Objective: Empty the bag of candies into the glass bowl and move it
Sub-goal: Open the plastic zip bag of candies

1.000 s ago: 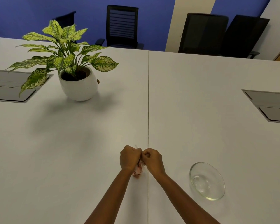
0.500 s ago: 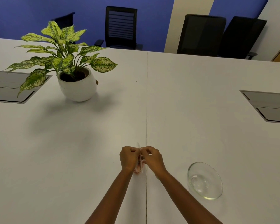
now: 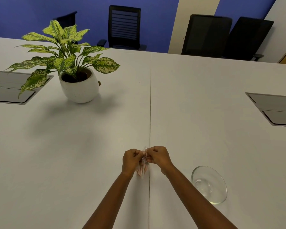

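Both hands on the bag of candies [image 3: 142, 167] right at the table seam [image 3: 150, 113]: left hand [image 3: 131, 160] and right hand [image 3: 158, 157] each pinch its top edge w/ fingers curled tight, knuckles nearly touching, bag hanging between them just left of the seam. Glass bowl [image 3: 209, 184] sits empty on the white table [image 3: 205, 104], right of the seam near the right forearm, apart from the bag; potted plant [image 3: 73, 70] far-left of the seam.

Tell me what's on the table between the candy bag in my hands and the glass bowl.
Only the right hand and its forearm. Past them, the head view shows bare white table between the candy bag and the glass bowl.
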A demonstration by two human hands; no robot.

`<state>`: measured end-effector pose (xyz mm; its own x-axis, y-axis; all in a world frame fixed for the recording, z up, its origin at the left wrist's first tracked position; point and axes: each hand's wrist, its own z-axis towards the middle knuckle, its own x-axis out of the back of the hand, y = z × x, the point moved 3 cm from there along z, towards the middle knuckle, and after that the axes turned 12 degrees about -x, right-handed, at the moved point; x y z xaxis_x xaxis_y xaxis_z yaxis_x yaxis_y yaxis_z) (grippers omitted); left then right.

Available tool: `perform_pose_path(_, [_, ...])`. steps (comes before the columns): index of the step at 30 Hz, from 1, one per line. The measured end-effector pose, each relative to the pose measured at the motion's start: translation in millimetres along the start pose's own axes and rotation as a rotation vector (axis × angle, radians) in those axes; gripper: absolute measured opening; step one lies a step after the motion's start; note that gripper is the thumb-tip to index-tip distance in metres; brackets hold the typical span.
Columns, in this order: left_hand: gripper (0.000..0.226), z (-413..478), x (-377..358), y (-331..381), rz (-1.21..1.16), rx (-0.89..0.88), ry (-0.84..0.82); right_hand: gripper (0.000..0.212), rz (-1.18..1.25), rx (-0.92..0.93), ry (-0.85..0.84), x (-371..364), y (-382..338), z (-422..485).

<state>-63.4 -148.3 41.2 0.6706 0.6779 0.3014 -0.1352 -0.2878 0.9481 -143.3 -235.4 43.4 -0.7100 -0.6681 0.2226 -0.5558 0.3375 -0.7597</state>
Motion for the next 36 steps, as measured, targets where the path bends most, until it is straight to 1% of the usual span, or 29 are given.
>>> perform_pose_path(2, [0.014, -0.9, -0.2, 0.7, 0.023, -0.019, 0.020, 0.016, -0.041, 0.018, 0.004, -0.7, -2.1, 0.5])
perform_pose_path(6, [0.018, -4.0, -2.9, 8.4, 0.149, -0.112, 0.130, 0.017, -0.115, 0.094, 0.055, -1.7, -9.5, -1.4])
perform_pose_path(8, [0.019, -3.2, -3.2, 12.1, 0.147, -0.123, 0.163, 0.019, -0.134, 0.136, 0.090, -1.0, -12.7, -3.5])
perform_pose_path(11, [0.020, -0.1, -0.8, 13.8, 0.064, -0.112, 0.196, 0.020, -0.144, 0.191, 0.125, -0.6, -13.9, -8.7])
perform_pose_path(15, [0.015, -0.4, -0.9, 14.0, -0.035, -0.102, 0.183, 0.020, -0.160, 0.236, 0.165, 1.5, -11.7, -14.1])
perform_pose_path(18, [0.016, -2.2, -0.8, 14.0, -0.066, -0.089, 0.169, 0.018, -0.167, 0.233, 0.142, 5.2, -11.4, -13.8])
perform_pose_path(22, [0.017, -5.1, -4.7, 16.1, -0.006, -0.116, 0.173, 0.018, -0.231, 0.253, 0.180, 7.7, -13.8, -13.9])
perform_pose_path(28, [0.019, -8.3, -7.2, 19.9, 0.044, -0.127, 0.241, 0.017, -0.318, 0.338, 0.268, 8.1, -15.4, -18.8])
perform_pose_path(32, [0.017, -5.8, -7.2, 24.4, 0.047, -0.137, 0.230, 0.019, -0.273, 0.323, 0.275, 9.7, -16.7, -19.3])
perform_pose_path(36, [0.014, -0.3, -4.3, 28.7, 0.053, -0.134, 0.245, 0.027, -0.267, 0.221, 0.211, 8.7, -10.4, -18.8])
